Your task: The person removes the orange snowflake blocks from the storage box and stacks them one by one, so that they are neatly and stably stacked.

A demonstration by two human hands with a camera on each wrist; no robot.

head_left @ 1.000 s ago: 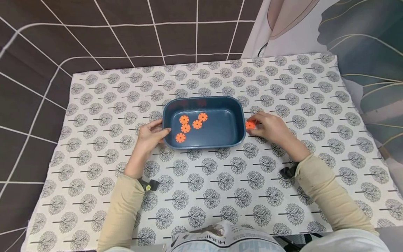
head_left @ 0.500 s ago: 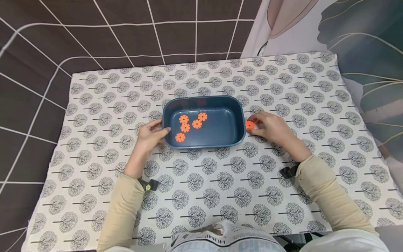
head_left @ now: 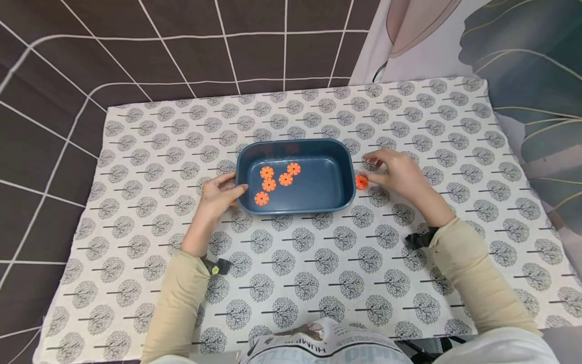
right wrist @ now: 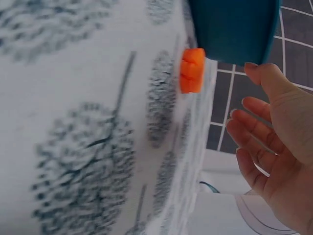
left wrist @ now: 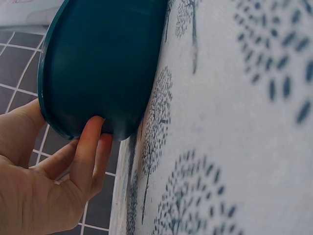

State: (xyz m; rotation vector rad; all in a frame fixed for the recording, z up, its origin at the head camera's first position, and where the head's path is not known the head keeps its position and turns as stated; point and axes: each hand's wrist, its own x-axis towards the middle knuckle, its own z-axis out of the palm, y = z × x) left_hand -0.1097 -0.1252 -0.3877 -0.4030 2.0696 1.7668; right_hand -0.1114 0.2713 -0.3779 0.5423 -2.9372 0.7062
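A dark blue rectangular plastic tub stands on the table, with several orange notched discs lying flat in its left half. My left hand grips the tub's left end, thumb over the rim and fingers against the outer wall. In the left wrist view those fingers press on the wall. Outside the tub's right end sits an orange notched piece; the right wrist view shows it thick, like a short stack of discs. My right hand is beside that piece, holding nothing, its fingers spread and loosely bent.
A white cloth with a grey tree print covers the table. Behind it and to the left hangs a dark fabric with white grid lines. A patterned curtain hangs at the right.
My right hand has let go of the orange piece and moved slightly up and to the right, its fingers opening. The piece stays beside the tub. My left hand keeps its grip.
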